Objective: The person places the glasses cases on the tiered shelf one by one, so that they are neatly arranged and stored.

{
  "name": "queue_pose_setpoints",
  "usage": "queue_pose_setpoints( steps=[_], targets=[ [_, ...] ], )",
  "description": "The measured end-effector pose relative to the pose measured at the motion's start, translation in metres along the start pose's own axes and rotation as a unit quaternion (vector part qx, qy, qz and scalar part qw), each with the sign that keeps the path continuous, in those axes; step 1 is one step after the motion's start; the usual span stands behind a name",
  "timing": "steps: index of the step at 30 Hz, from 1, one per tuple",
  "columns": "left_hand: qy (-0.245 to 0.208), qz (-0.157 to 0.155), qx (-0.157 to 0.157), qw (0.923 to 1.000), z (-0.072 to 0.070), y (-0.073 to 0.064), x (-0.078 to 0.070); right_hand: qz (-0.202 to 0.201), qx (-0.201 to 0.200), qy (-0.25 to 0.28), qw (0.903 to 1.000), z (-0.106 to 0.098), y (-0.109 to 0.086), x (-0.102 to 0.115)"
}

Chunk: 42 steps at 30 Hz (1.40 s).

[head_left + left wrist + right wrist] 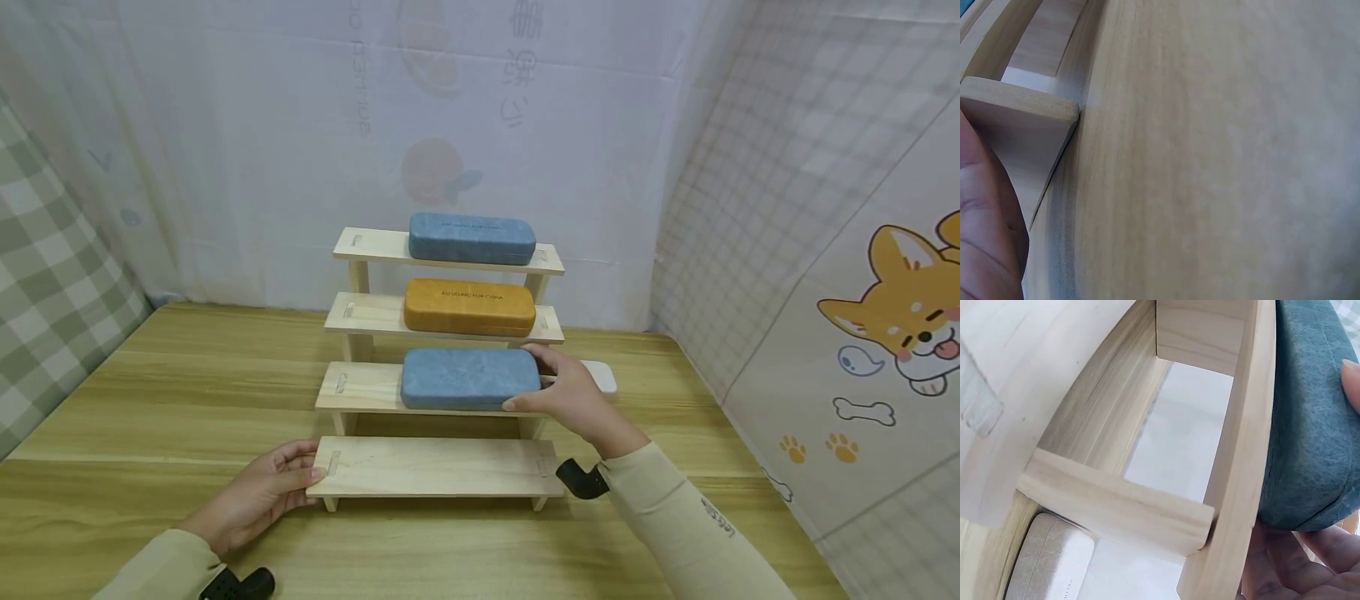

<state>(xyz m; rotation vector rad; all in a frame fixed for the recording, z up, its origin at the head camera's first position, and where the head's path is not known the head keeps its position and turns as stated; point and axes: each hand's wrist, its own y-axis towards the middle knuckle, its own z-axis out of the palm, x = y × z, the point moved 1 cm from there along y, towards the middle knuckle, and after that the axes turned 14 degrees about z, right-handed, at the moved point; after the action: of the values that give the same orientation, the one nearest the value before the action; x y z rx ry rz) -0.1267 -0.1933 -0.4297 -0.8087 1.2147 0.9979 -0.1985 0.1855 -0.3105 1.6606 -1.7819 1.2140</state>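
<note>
A stepped wooden stand point(431, 468) with several shelves rises from the wooden table. My left hand point(258, 492) grips the left end of its lowest shelf, thumb at the edge; the left wrist view catches part of that hand point(988, 219) beside a wooden leg. On the shelf above sits a blue glasses case point(468, 379), its right end held between the thumb and fingers of my right hand point(573, 396). Close up in the right wrist view, the same case point(1310, 419) appears against the shelf edge, fingers partly hidden.
A mustard glasses case point(470, 308) lies one shelf higher, and another blue case point(472, 239) on the top shelf. Behind the stand's right side, a white case point(602, 377) rests on the table. Curtains with printed pictures point(562, 167) enclose the table.
</note>
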Motion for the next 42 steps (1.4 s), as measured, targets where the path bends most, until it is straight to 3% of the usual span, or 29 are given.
queue_pose_setpoints(
  steps=[42],
  targets=[
    [0.004, 0.004, -0.005, 1.0, 0.0012, -0.0008, 0.0008, -0.007, 0.005, -0.087, 0.9961, 0.0003, 0.0003, 0.0044]
  ],
)
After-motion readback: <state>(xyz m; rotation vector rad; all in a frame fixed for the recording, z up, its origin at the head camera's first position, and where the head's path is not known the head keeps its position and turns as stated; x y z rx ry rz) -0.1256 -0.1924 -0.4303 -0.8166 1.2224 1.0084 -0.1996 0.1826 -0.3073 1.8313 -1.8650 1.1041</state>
